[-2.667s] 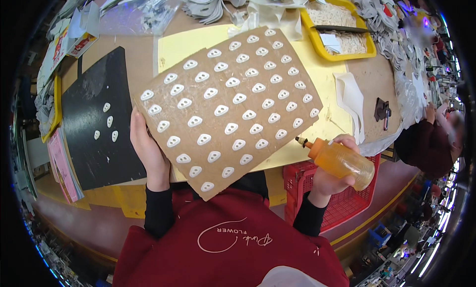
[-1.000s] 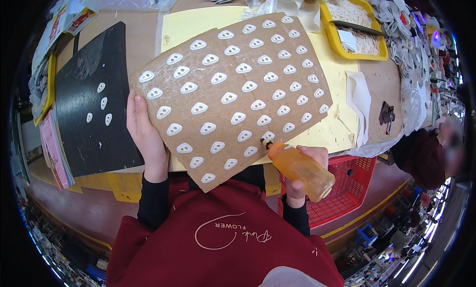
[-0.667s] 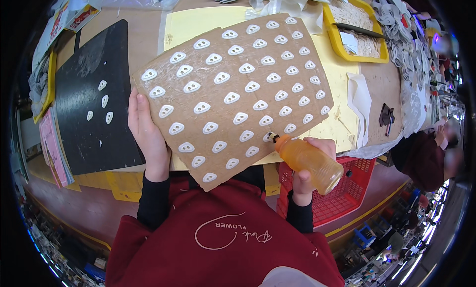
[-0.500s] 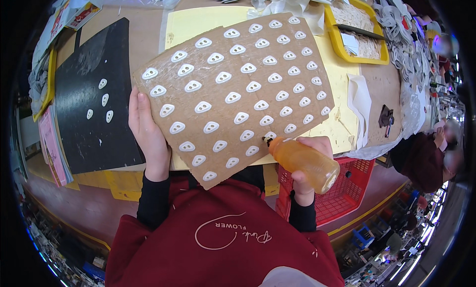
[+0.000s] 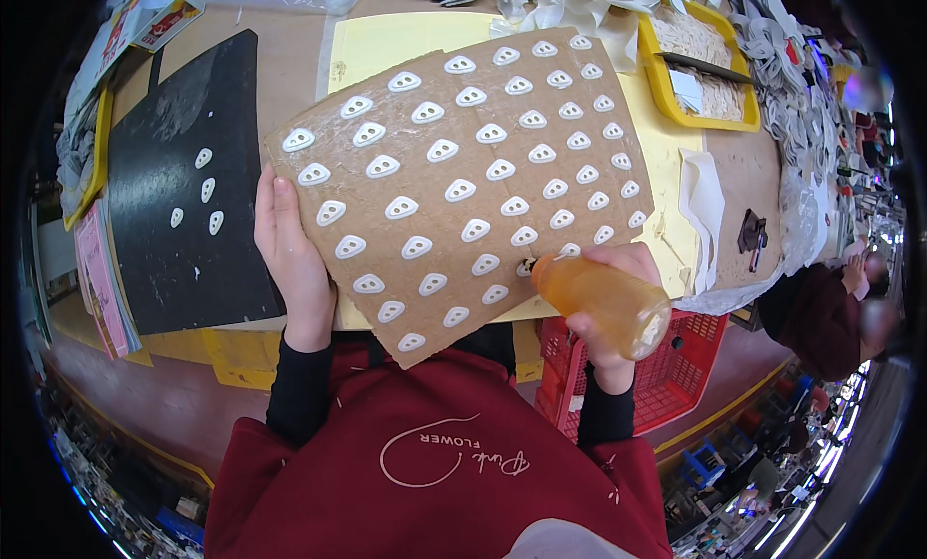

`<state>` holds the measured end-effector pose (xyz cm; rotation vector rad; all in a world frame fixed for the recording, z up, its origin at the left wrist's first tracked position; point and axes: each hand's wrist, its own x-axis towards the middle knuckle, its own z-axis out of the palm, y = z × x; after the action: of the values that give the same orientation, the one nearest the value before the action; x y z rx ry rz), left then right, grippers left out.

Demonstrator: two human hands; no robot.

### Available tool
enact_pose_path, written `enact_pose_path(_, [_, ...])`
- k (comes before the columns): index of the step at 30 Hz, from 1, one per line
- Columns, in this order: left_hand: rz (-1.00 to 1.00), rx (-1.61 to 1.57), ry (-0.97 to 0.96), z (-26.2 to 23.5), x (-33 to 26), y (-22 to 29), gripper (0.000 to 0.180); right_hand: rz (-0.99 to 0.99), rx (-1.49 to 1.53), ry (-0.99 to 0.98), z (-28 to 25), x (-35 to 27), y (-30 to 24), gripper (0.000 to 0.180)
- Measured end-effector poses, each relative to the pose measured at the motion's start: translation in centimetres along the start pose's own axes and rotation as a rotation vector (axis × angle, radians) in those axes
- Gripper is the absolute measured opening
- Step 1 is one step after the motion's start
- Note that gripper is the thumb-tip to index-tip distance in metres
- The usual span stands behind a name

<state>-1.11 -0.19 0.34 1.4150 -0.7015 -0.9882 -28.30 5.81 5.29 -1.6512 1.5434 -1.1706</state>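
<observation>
As the right hand is clamped, fingers curled, around a translucent orange bottle, its black nozzle is held over a white two-holed piece on a brown cardboard sheet. The sheet's left edge is gripped by the left hand.

brown board with white pieces in slanting rows; amber bottle, tip perhaps black
</observation>
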Motion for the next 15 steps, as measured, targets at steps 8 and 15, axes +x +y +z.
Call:
enact_pose_path(8, [0.001,0.007,0.001,-0.1,0.0,0.0,0.045,-0.024,0.023,0.01,-0.3,0.9,0.4,0.053])
enact_pose_path(15, [0.005,0.0,-0.005,0.2,-0.1,0.3,0.045,0.085,0.136,0.055,-1.1,-0.2,1.3,0.054])
